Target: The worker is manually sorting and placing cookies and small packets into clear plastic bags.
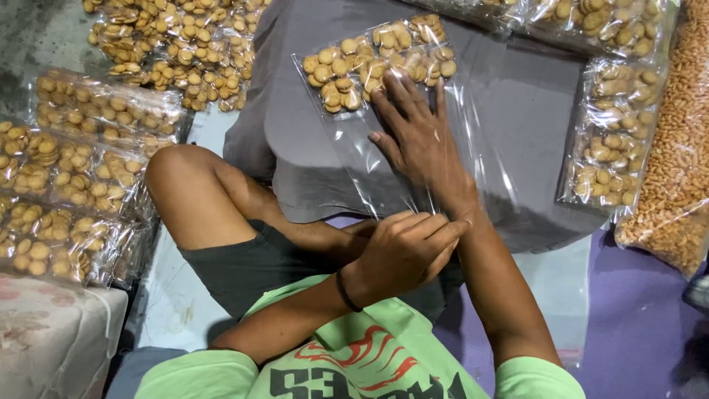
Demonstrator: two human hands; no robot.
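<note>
A clear plastic bag (pixel 354 159) lies on a grey cloth-covered surface (pixel 517 111) in front of me. Small round biscuits (pixel 377 63) fill its far end. My right hand (pixel 417 137) lies flat on the bag's middle, fingers spread and pointing toward the biscuits. At the bag's near open end, my left hand (pixel 402 247), with a black band on its wrist, is curled and pinches the plastic edge. My bent knee (pixel 185 185) is to the left of the bag.
Several filled biscuit bags lie in rows at the left (pixel 66 185), in a pile at the top left (pixel 185 52) and along the right (pixel 613 140). A large bag of orange-brown snacks (pixel 679 148) stands at far right. A purple mat (pixel 635 318) covers the floor.
</note>
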